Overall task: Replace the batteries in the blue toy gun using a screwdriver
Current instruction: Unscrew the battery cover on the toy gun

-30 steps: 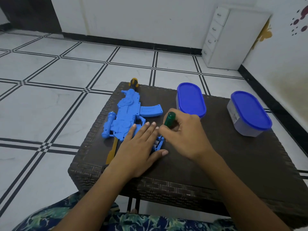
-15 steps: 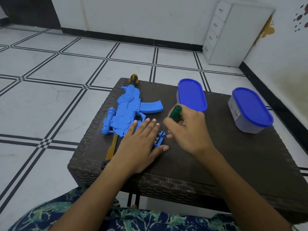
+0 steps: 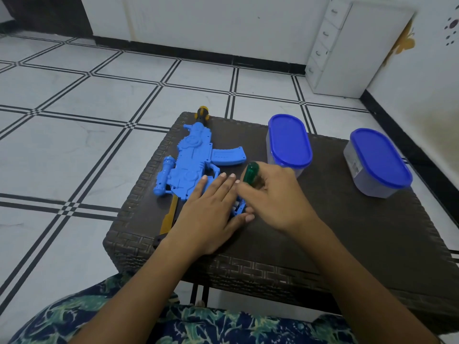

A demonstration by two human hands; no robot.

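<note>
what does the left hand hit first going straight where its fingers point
Likely the blue gun magazine, just beyond the left hand; the screwdriver handle lies close beside that line.

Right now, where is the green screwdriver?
In the head view, the screwdriver is gripped in the right hand above the table, between the blue toy gun and the left blue-lidded container.

We count one blue toy gun (image 3: pixel 196 165), one green-handled screwdriver (image 3: pixel 250 172), two blue-lidded tubs, namely the middle tub (image 3: pixel 289 142) and the right tub (image 3: pixel 380 160), one woven table (image 3: pixel 347 232), one white chest of drawers (image 3: pixel 360 50), and two hands, the left hand (image 3: pixel 211 209) and the right hand (image 3: pixel 275 202).
</note>
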